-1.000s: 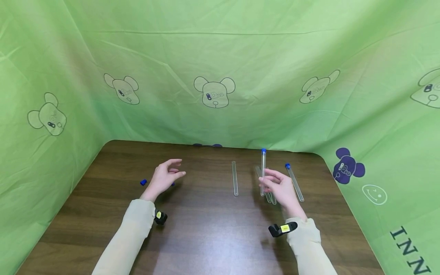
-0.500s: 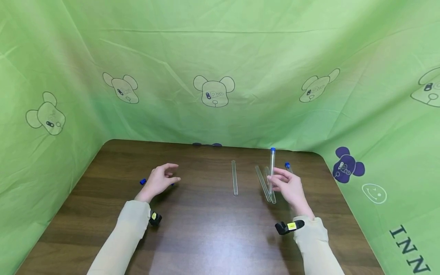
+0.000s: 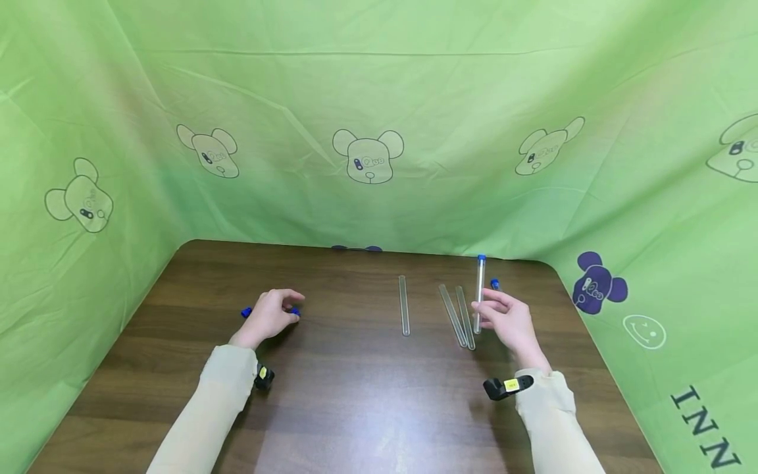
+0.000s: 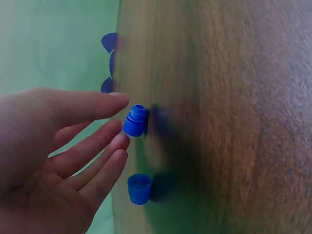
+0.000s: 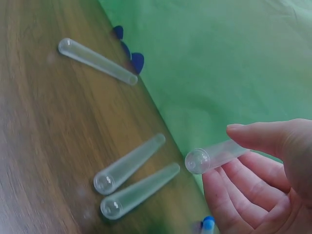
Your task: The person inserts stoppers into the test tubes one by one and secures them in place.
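My right hand pinches a clear test tube with a blue cap on its upper end. The tube stands nearly upright; its rounded bottom faces the right wrist camera. At the left, my left hand has its thumb and fingers spread around a loose blue cap, with the fingertips right beside it. Another blue cap lies on the table farther left, partly behind that hand in the head view. Two uncapped test tubes lie side by side just left of my right hand.
One more uncapped tube lies near the middle of the brown wooden table. Behind my right hand lies a blue-capped tube, mostly hidden, its cap showing. Green printed cloth encloses the back and sides.
My right hand has moved right with the capped test tube, away from the two loose tubes. My left hand has shifted slightly left and down toward the nearer blue cap.
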`<state>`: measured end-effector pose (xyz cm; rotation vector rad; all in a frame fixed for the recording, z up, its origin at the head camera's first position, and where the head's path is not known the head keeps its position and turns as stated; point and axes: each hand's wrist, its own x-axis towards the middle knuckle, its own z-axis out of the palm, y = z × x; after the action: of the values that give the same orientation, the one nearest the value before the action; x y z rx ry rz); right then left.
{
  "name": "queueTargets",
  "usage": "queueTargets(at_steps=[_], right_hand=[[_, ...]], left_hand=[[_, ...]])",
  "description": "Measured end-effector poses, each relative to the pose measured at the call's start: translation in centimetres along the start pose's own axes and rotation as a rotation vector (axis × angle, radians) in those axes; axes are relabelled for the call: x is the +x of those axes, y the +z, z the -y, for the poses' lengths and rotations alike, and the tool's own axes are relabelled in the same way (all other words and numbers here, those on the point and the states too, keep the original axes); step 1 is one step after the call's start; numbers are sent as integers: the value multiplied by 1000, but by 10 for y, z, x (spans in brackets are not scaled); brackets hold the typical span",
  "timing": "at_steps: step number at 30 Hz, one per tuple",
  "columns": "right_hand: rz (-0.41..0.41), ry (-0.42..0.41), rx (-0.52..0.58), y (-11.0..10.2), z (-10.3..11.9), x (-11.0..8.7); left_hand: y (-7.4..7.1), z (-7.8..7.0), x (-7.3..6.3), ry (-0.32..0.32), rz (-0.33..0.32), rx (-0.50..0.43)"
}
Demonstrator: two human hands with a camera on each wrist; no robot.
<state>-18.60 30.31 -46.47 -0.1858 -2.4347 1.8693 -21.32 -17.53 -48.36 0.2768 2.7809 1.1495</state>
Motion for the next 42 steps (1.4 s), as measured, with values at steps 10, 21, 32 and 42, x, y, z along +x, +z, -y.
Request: queueTargets(at_steps=[10,21,32,42], right_hand=[[-6,28,-65,-11,-8,3],[8,74,-237,-16,-14,5],[-6,131,-396,-16,-18,6],[-23,127,-525,-15,-21,7]], left_hand=[[2,6,0,21,-17,20],[2,6,2,21,-9,57],[4,7,6,51,3,107],[6,4,7,83,-15,142]])
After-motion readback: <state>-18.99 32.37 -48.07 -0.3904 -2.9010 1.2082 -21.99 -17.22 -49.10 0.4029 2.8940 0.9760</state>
